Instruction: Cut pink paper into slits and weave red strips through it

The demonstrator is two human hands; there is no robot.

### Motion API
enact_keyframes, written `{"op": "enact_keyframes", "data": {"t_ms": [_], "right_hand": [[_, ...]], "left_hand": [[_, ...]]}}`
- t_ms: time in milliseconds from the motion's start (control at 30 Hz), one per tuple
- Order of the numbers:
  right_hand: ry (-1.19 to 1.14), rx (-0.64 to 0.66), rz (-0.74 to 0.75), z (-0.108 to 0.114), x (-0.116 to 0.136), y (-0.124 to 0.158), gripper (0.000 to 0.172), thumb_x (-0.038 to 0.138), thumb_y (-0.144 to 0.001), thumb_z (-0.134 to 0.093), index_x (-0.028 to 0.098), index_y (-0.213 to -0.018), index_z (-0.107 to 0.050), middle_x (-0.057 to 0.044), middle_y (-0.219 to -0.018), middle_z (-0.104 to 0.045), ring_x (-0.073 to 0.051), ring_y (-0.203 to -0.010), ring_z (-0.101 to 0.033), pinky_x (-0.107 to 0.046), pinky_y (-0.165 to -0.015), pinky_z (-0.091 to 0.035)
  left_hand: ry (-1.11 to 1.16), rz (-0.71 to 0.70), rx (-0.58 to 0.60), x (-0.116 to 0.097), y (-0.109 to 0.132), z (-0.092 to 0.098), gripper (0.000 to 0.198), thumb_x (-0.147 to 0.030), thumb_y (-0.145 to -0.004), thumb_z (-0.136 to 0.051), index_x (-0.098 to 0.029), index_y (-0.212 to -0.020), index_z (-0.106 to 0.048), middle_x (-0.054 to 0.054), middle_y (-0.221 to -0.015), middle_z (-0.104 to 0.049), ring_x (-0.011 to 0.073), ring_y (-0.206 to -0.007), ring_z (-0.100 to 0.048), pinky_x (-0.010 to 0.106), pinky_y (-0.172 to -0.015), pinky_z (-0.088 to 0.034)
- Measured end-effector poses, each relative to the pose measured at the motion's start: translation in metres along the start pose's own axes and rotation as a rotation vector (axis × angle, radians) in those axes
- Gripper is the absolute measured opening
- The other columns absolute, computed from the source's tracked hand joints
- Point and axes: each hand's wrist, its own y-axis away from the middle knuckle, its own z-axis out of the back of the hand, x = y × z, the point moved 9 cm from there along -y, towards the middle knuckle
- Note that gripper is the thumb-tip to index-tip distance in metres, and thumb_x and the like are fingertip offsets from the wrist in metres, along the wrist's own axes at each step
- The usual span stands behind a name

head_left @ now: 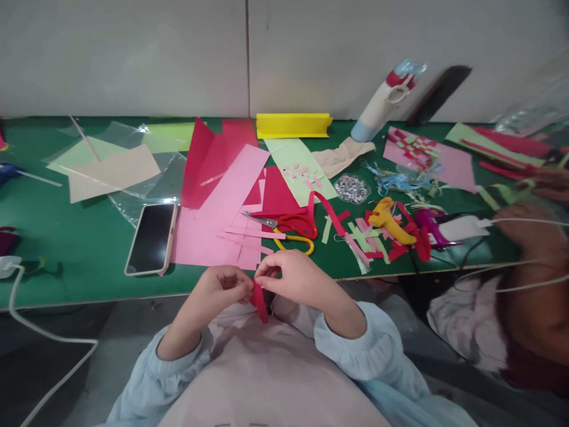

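Observation:
Just off the table's front edge, my left hand pinches a red paper strip near its upper end. My right hand meets it there, thumb and forefinger closed on the same end, while the strip's lower part hangs toward my lap. Right above my hands lie scissors with red and yellow handles, their blades pointing left. Under them are pink paper sheets and thin cut pink strips. A long red strip curls to the right of the scissors.
A phone lies left of the pink paper. To the right are a pile of paper scraps, a yellow object, a dish of sequins and a tilted bottle. A co-worker's arm reaches in at the right.

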Motion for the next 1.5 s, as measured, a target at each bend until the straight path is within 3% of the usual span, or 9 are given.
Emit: {"op": "enact_keyframes", "data": {"t_ms": [233, 367, 467, 633, 833, 967, 1200, 1267, 1500], "right_hand": [[-0.045, -0.06, 0.04, 0.011, -0.006, -0.007, 0.015, 0.025, -0.089, -0.063, 0.018, -0.085, -0.075, -0.002, -0.083, -0.075, -0.013, -0.075, -0.067, -0.023, -0.066, -0.042], [0.207, -0.228, 0.006, 0.049, -0.026, -0.029, 0.019, 0.025, -0.094, -0.058, 0.018, -0.085, -0.074, -0.004, -0.083, -0.074, -0.017, -0.079, -0.065, -0.026, -0.069, -0.042], [0.479, -0.335, 0.068, 0.073, -0.031, -0.054, 0.016, 0.018, -0.094, -0.058, 0.017, -0.093, -0.074, -0.007, -0.098, -0.073, -0.021, -0.096, -0.062, -0.031, -0.086, -0.043], [0.755, -0.252, 0.104, 0.071, -0.039, -0.087, 0.023, 0.018, -0.095, -0.056, 0.012, -0.112, -0.071, -0.012, -0.112, -0.068, -0.026, -0.106, -0.059, -0.036, -0.091, -0.043], [0.84, -0.196, 0.062, 0.058, -0.041, -0.094, 0.024, 0.013, -0.095, -0.051, 0.012, -0.108, -0.071, -0.012, -0.106, -0.068, -0.025, -0.1, -0.062, -0.035, -0.082, -0.045], [0.784, -0.257, 0.034, 0.066, -0.045, -0.096, 0.024, 0.012, -0.097, -0.049, 0.013, -0.099, -0.073, -0.012, -0.101, -0.069, -0.023, -0.096, -0.064, -0.031, -0.076, -0.045], [0.429, -0.673, 0.077, 0.133, -0.049, -0.072, 0.019, 0.019, -0.096, -0.055, 0.017, -0.105, -0.072, -0.007, -0.102, -0.072, -0.018, -0.092, -0.065, -0.028, -0.083, -0.048], [0.481, -0.661, 0.072, 0.13, -0.047, -0.072, 0.022, 0.019, -0.098, -0.052, 0.017, -0.106, -0.072, -0.008, -0.103, -0.071, -0.02, -0.096, -0.064, -0.029, -0.084, -0.048], [0.679, -0.313, 0.014, 0.068, -0.035, -0.068, 0.027, 0.025, -0.101, -0.049, 0.011, -0.11, -0.07, -0.013, -0.107, -0.07, -0.025, -0.101, -0.064, -0.033, -0.081, -0.047]], "left_hand": [[-0.034, -0.056, -0.047, -0.014, -0.011, 0.013, 0.013, -0.024, -0.061, -0.078, -0.018, -0.059, -0.067, 0.001, -0.053, -0.064, 0.0124, -0.049, -0.058, 0.021, -0.05, -0.049], [-0.053, -0.116, -0.05, -0.022, -0.02, 0.033, 0.015, -0.026, -0.066, -0.079, -0.018, -0.062, -0.067, 0.002, -0.053, -0.064, 0.0127, -0.051, -0.059, 0.021, -0.052, -0.048], [-0.038, -0.154, -0.046, -0.025, -0.027, 0.046, 0.019, -0.029, -0.068, -0.081, -0.018, -0.062, -0.068, 0.003, -0.055, -0.065, 0.0133, -0.051, -0.06, 0.021, -0.051, -0.049], [-0.01, -0.169, -0.062, -0.024, -0.036, 0.059, 0.023, -0.035, -0.068, -0.084, -0.017, -0.063, -0.07, 0.003, -0.055, -0.065, 0.013, -0.05, -0.061, 0.021, -0.051, -0.05], [0.009, -0.102, -0.05, -0.023, -0.045, 0.059, 0.028, -0.037, -0.064, -0.088, -0.016, -0.063, -0.069, 0.002, -0.058, -0.066, 0.0124, -0.052, -0.062, 0.02, -0.052, -0.053], [0.03, -0.078, -0.05, -0.025, -0.051, 0.06, 0.032, -0.04, -0.061, -0.09, -0.015, -0.063, -0.069, 0.002, -0.058, -0.067, 0.0128, -0.051, -0.063, 0.02, -0.052, -0.054], [-0.041, -0.169, -0.011, -0.029, -0.057, 0.064, 0.025, -0.037, -0.071, -0.085, -0.017, -0.066, -0.071, 0.002, -0.059, -0.068, 0.011, -0.053, -0.063, 0.017, -0.054, -0.052], [-0.052, -0.187, 0.001, -0.031, -0.058, 0.063, 0.025, -0.037, -0.071, -0.085, -0.017, -0.066, -0.071, 0.002, -0.059, -0.068, 0.0109, -0.054, -0.063, 0.016, -0.054, -0.052], [-0.057, -0.172, 0.003, -0.034, -0.055, 0.056, 0.028, -0.039, -0.069, -0.086, -0.016, -0.064, -0.07, 0.002, -0.058, -0.067, 0.0116, -0.053, -0.063, 0.017, -0.052, -0.052]]}}
